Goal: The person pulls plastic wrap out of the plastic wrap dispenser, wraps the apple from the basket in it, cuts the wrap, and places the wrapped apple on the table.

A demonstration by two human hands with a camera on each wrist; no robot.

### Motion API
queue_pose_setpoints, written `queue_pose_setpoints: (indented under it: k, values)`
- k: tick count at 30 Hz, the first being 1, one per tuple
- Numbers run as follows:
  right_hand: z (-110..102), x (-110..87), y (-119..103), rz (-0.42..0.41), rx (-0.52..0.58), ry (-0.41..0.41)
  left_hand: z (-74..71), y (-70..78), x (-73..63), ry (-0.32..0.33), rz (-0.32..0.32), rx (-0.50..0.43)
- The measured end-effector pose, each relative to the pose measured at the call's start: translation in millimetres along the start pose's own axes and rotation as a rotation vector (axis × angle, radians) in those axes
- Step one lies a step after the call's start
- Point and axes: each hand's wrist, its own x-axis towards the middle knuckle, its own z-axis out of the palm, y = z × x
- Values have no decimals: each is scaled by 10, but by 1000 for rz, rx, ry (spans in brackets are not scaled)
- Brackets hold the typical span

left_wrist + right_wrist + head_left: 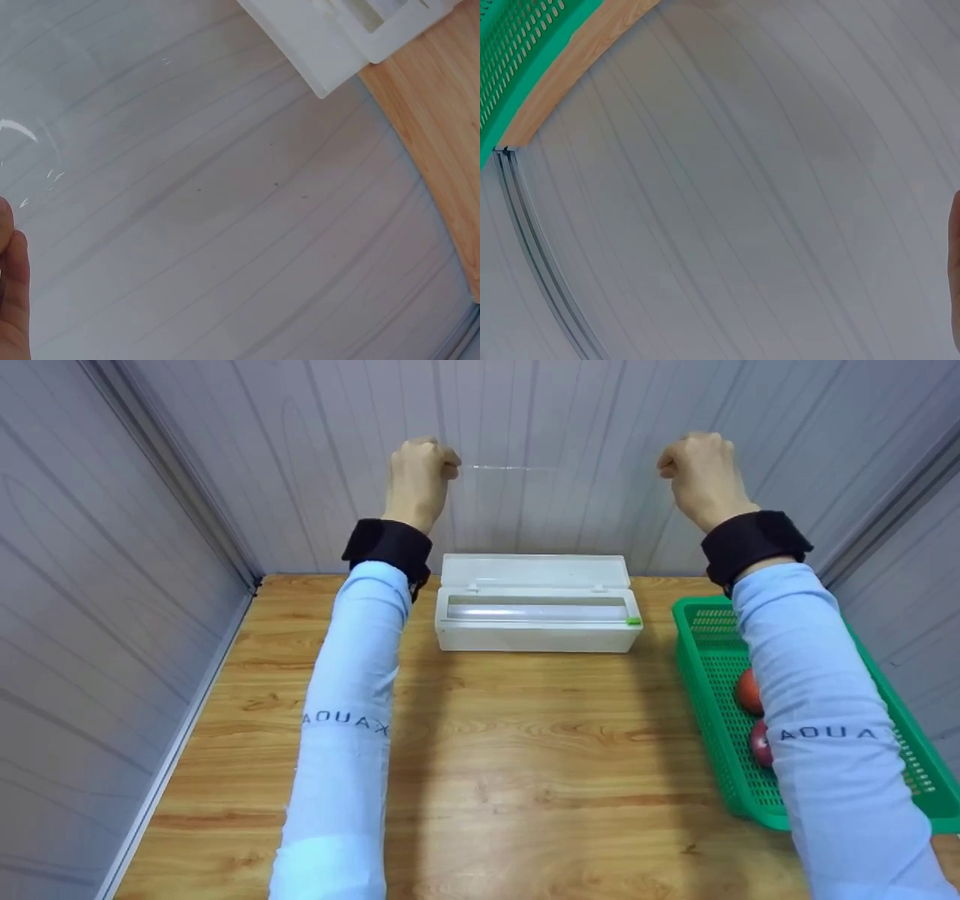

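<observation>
Pinched a sheet of clear, glossy plastic film with the curled fingers of the left hand, raised in front of the pale grey ribbed wall. Curled the right hand likewise, at about the same height, apparently pinching the film's opposite side; could not make out any transparent edge at those fingertips. Saw the film's glint begin just beside the left hand and run rightward, straight toward the right hand, crosswise and roughly parallel to the long white plastic dispenser box with its lid raised. Found that box below and between both hands, touching neither, somewhat nearer the left, on the brown wood-grained tabletop. Had the green perforated plastic basket with two round reddish fruits beneath the light-blue-sleeved right forearm, nearer the right hand and off to the right of the box
</observation>
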Motion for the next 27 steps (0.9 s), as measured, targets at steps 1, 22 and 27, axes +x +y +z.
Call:
queue_pose_setpoints:
  k: [1,22,27]
  values:
    - [-10,5,-2,-3,-3,8,-13,6,4,-1,-2,-3]
    - [-207,55,-22,28,-1,84,-149,112,64,78,-36,-61]
    - [-239,66,-18,21,-5,114,-160,160,60,104,-56,-66]
